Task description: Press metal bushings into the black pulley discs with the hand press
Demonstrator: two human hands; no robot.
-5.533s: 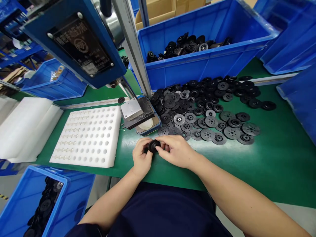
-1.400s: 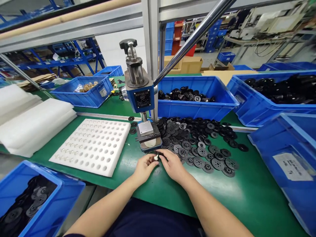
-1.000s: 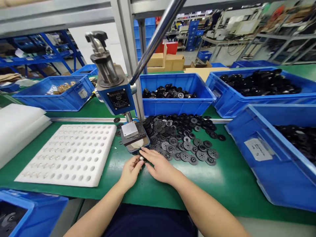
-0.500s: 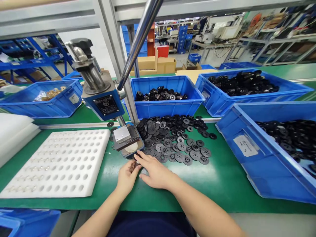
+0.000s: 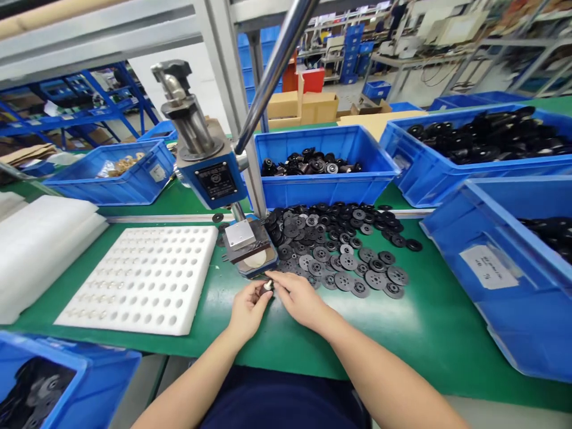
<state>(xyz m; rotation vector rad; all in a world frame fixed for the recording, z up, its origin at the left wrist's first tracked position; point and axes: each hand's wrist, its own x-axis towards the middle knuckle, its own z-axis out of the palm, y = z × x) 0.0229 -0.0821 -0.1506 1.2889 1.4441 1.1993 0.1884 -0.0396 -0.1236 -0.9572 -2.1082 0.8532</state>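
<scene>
Just in front of the hand press point(image 5: 218, 179), my left hand point(image 5: 247, 311) pinches a small dark disc-like part with a pale peg point(image 5: 267, 286) standing up from it. My right hand point(image 5: 300, 300) has its thumb and fingertips closed at the right side of the same part; the fingers cover much of it. Above my fingertips, the press base carries a metal block point(image 5: 240, 234) and a pale round pad point(image 5: 255, 260). Many black discs point(image 5: 348, 262) lie spread on the green bench, right of the press.
Left of the press lies a white foam tray point(image 5: 190, 268) with rows of holes, some filled with pale pieces. Blue bins with black parts stand behind point(image 5: 326, 189) and at right point(image 5: 465, 262). White foam sheets point(image 5: 49, 250) are stacked at far left. The press's long lever point(image 5: 277, 77) slants overhead.
My view has shifted, so the bench scene sits further right. The pale peg now shows between my fingers. My right hand's fingers have drawn in from lying spread to the part.
</scene>
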